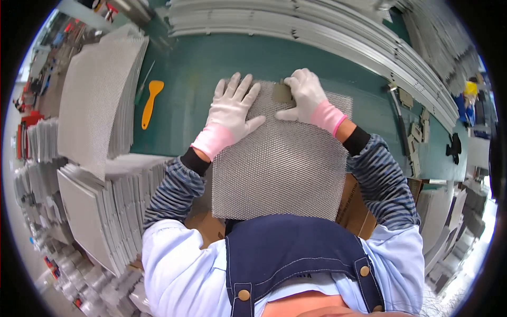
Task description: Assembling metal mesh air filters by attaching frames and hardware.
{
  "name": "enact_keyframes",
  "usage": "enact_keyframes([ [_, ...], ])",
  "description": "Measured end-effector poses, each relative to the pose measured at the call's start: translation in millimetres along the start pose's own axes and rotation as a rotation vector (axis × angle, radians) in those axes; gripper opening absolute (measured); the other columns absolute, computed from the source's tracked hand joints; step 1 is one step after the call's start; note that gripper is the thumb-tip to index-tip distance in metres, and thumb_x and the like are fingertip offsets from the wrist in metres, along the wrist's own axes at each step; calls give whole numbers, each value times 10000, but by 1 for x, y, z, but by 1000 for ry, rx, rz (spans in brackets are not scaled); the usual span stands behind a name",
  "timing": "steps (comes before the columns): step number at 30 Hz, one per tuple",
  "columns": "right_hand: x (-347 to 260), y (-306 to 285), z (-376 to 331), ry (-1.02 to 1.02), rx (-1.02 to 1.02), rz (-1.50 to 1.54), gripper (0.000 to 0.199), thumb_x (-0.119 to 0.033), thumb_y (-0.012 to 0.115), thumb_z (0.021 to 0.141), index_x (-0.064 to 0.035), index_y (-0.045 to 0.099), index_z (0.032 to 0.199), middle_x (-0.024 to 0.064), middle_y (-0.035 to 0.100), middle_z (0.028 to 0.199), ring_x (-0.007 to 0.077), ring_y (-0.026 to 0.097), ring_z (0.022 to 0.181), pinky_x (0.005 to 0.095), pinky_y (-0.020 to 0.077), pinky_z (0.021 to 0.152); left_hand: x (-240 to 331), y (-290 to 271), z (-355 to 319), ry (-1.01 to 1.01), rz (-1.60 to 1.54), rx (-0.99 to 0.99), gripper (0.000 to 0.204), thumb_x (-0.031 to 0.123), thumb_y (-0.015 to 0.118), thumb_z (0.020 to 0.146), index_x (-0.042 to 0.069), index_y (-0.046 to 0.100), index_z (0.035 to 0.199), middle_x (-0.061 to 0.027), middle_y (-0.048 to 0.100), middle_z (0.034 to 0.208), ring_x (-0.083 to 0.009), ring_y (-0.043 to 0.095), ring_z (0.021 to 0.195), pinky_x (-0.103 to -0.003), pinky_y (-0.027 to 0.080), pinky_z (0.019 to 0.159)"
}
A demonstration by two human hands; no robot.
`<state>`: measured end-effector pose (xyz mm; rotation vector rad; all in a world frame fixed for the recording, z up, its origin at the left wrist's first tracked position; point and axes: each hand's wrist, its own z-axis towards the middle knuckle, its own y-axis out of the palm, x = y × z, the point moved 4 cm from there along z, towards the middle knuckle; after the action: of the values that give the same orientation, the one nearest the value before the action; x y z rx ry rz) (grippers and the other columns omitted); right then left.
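A silver expanded-metal mesh sheet [280, 169] lies partly on the green table and reaches over its near edge toward my body. My left hand [232, 105], in a white glove with a pink cuff, rests flat on the sheet's far left part with fingers spread. At the sheet's far edge, my right hand [306, 98], gloved alike, has its fingers curled against a small flat olive-grey plate [282, 93]. The right thumb stretches out below that plate over the mesh. The fingertips on the plate's right side are partly hidden.
An orange scraper [151, 104] and a thin screwdriver [142, 84] lie on the green table [185, 63] at left. Stacked mesh sheets [95, 95] stand further left. Long metal profiles [317, 26] line the back. A hammer [398, 111] and olive-grey plates [414, 142] lie at right.
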<state>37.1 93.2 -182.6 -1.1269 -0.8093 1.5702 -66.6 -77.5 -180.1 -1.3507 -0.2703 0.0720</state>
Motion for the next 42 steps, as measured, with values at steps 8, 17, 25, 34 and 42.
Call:
enact_keyframes([
  [8,-4,-16,-3,194,-86,483,347,-258,730,750,-7,606,956,156,568,966,333,552,953,406,464,842,-74,5,-47,-725,-1178,440,444,136,622,923,-45,500,1310,-112,618,1171,-154,620,948,-265,504,833],
  [17,164,-153,-53,553,-109,-372,230,-98,595,766,-19,683,965,173,690,894,337,673,855,428,536,734,-25,-53,-22,-445,-1343,453,299,260,535,968,-7,641,887,-25,649,798,-89,562,680,-226,444,643],
  [25,252,-151,-144,728,-289,-575,242,-59,573,784,-40,665,1008,190,664,1023,353,633,997,408,501,853,-30,-56,-40,-483,-1383,562,290,236,519,981,-5,641,875,-34,642,792,-105,572,695,-243,451,661],
  [34,249,-157,-164,572,-109,-341,499,-227,688,793,-41,548,1234,250,582,1161,424,551,1051,464,460,864,-18,-48,-9,-593,-1231,462,230,128,536,935,-49,682,921,-45,662,833,-105,579,745,-231,450,677],
  [42,287,-134,-192,336,105,-338,297,-40,656,753,42,551,1018,236,591,1021,436,547,973,479,425,905,-25,-29,-6,-454,-1573,426,177,146,628,916,-21,684,922,-3,661,816,-55,583,739,-209,477,683],
])
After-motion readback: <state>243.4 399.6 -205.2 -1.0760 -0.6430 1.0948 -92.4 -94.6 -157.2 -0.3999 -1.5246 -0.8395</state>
